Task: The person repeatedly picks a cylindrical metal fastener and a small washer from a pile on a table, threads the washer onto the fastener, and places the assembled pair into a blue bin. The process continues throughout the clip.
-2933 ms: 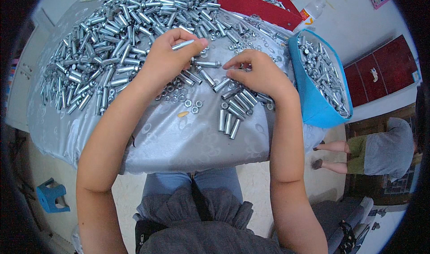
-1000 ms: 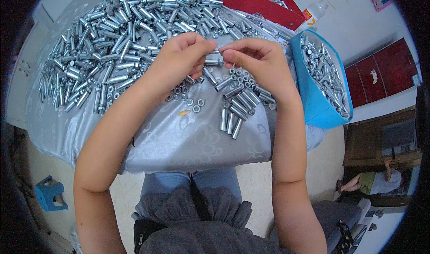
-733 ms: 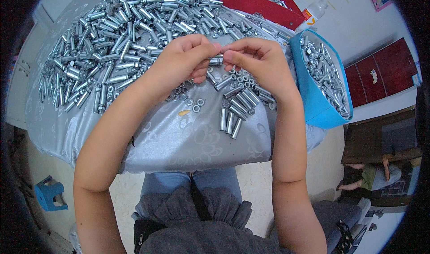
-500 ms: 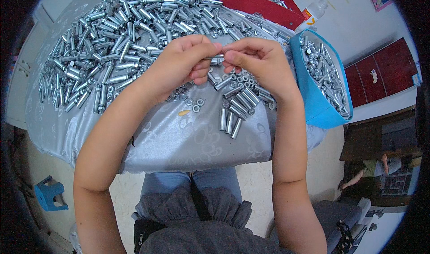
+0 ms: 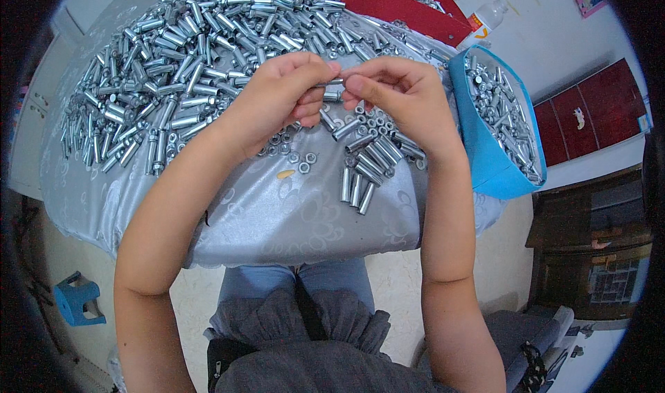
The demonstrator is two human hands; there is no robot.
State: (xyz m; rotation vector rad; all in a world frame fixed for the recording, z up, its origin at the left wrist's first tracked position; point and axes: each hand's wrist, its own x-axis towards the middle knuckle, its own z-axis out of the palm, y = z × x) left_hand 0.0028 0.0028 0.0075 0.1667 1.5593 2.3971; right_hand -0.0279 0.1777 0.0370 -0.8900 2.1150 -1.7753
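Observation:
Over the front of a pile of metal sleeve anchors, my two hands meet with their fingertips almost touching. My left hand is closed in a pinch on a slim metal bolt, seen only in part. The fingers of my right hand are pinched at the bolt's right end; whatever small piece they grip is hidden. Below the hands lie loose hex nuts and a group of metal sleeves on the silver tablecloth.
A blue bin filled with metal anchors stands at the table's right edge. Behind are a red box and a white bottle. A small yellowish piece lies near the nuts. A blue stool is on the floor at left.
Both hands stay nearly in place, pinched together. A narrow gap with the slim bolt shows between the fingertips now. At the far right, the person seen earlier is mostly out of sight.

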